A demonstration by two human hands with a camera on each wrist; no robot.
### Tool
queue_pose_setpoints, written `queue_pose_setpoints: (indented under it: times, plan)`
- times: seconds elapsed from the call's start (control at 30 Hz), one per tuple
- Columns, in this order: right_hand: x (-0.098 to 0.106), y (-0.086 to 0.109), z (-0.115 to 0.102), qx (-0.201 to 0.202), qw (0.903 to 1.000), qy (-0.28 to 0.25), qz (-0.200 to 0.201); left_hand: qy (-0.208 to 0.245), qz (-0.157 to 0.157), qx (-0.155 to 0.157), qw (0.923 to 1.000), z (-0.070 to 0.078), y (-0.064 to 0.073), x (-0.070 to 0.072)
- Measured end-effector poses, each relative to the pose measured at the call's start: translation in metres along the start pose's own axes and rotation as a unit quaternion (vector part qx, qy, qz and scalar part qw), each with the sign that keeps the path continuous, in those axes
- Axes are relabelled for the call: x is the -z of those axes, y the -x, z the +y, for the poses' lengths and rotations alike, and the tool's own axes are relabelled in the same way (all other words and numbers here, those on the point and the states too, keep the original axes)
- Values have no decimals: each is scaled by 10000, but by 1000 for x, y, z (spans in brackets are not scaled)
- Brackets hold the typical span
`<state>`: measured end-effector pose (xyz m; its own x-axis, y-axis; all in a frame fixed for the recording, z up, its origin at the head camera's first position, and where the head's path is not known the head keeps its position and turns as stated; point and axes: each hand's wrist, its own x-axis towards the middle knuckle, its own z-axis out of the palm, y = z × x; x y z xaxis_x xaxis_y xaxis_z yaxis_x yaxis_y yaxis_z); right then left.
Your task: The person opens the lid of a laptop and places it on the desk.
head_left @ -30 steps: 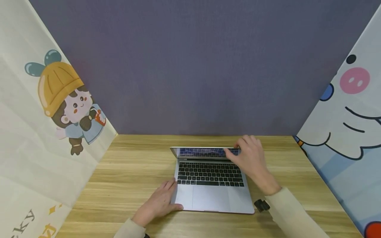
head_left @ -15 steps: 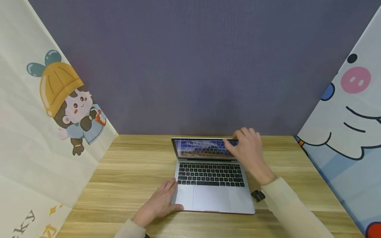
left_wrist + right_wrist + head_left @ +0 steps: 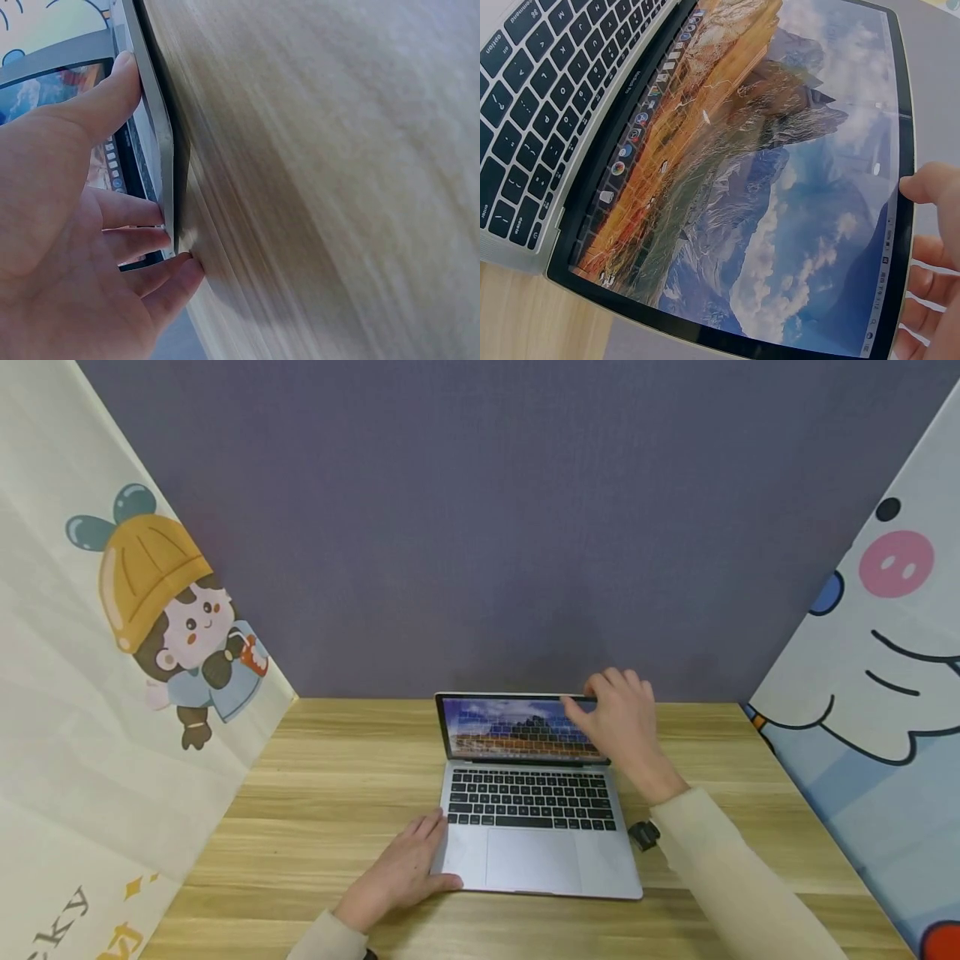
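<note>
A silver laptop [image 3: 532, 860] lies on the wooden table, its lid raised and the lit screen [image 3: 772, 187] showing a mountain picture. My right hand [image 3: 621, 718] pinches the lid's top edge near the right corner. In the right wrist view its thumb [image 3: 922, 180] presses the black bezel, and the other fingers are behind the lid. At the base's front left corner my left hand [image 3: 401, 868] rests against the edge. Its fingers [image 3: 131, 214] touch the left side loosely, and the thumb [image 3: 120, 94] lies over the front edge.
The wooden table [image 3: 322, 793] spreads around the laptop. A dark blue-grey panel [image 3: 480, 527] rises behind it, with cartoon-printed sheets on the left [image 3: 60, 710] and right [image 3: 870, 693]. A small black device [image 3: 643, 835] is by the right sleeve.
The right hand has moved up and back with the lid, which has tilted from nearly closed over the keyboard to well raised. The left hand and the base have stayed put.
</note>
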<state>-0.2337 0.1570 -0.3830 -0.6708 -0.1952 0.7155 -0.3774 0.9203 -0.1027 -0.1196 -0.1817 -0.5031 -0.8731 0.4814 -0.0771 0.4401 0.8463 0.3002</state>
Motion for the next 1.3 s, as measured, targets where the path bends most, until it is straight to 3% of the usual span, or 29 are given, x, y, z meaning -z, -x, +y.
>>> queue_pose_setpoints:
  times: [0.33, 0.97, 1.3]
  plan:
    - [-8, -11, 4, -302, 9988, 55, -380, -21, -81, 20, 10000, 2, 0, 2]
    - [-27, -30, 12, -427, 9977, 86, -525, -124, -109, 64, 9998, 2, -1, 1]
    - [-33, -40, 14, -682, 9934, 27, -921, -203, -56, -8, 9998, 0, 0, 0]
